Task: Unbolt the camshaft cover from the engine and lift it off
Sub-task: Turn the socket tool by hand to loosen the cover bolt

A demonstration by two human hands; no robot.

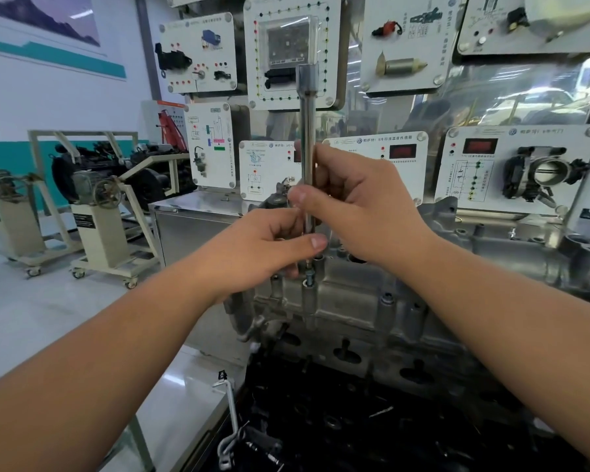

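1. Camshaft cover (348,294): grey cast metal, seated on top of the engine (372,386) at centre frame, running from lower centre toward the right background.
2. Extension bar (308,148): long, bright steel, held upright above the near-left end of the camshaft cover, square drive end at the top, lower end hidden behind the fingers.
3. Right hand (355,202): fingers curled round the middle of the extension bar, thumb pressed against its near side.
4. Left hand (269,247): just below the right hand, thumb and fingers pinching the lower part of the extension bar, thumb pointing right.
5. Bolt (309,277): small, dark-headed, raised from a boss on the camshaft cover directly below the left hand; contact between tool tip and bolt cannot be told.
6. Further bolt bosses along the near edge of the camshaft cover, one with a dark cap (387,298) to the right.
7. Lower part of the engine: dark, in shadow, detail unclear.
8. Behind the engine: white training panels (375,165) with diagrams, red displays and mounted parts, including a throttle body (542,172) at the right.
9. Left background: engine stands (99,226) on castors, on a pale floor.
10. Lower centre: bent metal rod (230,420) beside the engine.
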